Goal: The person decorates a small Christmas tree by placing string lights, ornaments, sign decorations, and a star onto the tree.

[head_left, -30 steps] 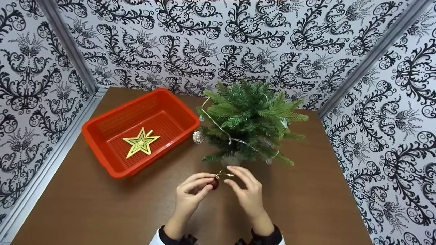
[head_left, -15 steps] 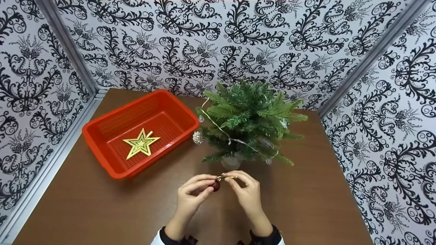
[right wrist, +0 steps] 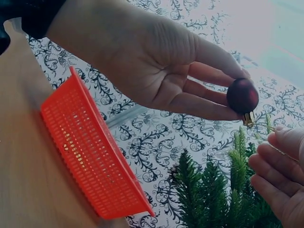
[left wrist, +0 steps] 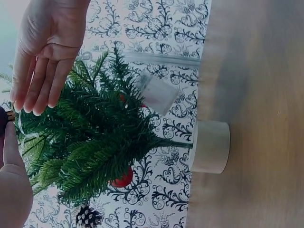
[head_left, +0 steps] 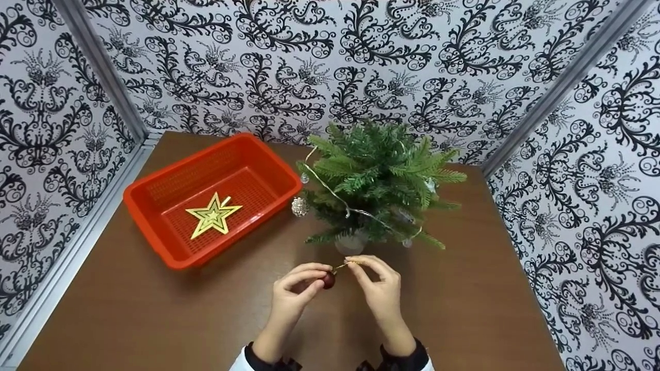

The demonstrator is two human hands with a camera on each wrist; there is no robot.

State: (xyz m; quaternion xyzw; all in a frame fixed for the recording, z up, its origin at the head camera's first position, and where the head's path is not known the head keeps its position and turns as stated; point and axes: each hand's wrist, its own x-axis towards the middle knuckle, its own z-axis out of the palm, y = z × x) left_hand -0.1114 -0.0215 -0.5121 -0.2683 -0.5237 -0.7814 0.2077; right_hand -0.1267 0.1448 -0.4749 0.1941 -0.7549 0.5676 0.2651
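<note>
Low in the head view, my left hand (head_left: 293,291) holds a small dark red bauble (right wrist: 242,96) between thumb and fingers. The right wrist view shows the bauble's gold cap (right wrist: 249,118) facing down, clear of the fingertips. My right hand (head_left: 381,283) pinches a thin gold string (head_left: 341,267) that runs from the cap to its thumb and forefinger. Just beyond both hands stands a small artificial Christmas tree (head_left: 379,180) in a pale round pot (left wrist: 211,146). A silvery garland (head_left: 335,195) crosses its branches.
A red plastic basket (head_left: 149,226) stands at the left with a gold star (head_left: 213,216) inside. On the tree hang a silvery ornament (head_left: 299,206), a red bauble (left wrist: 122,178) and a pine cone (left wrist: 89,216). Patterned walls (head_left: 289,67) enclose the brown table (head_left: 479,299).
My right thumb and forefinger, apart a second ago, have come together on the gold string. The right hand has since drawn slightly away from the bauble, and the string looks straighter.
</note>
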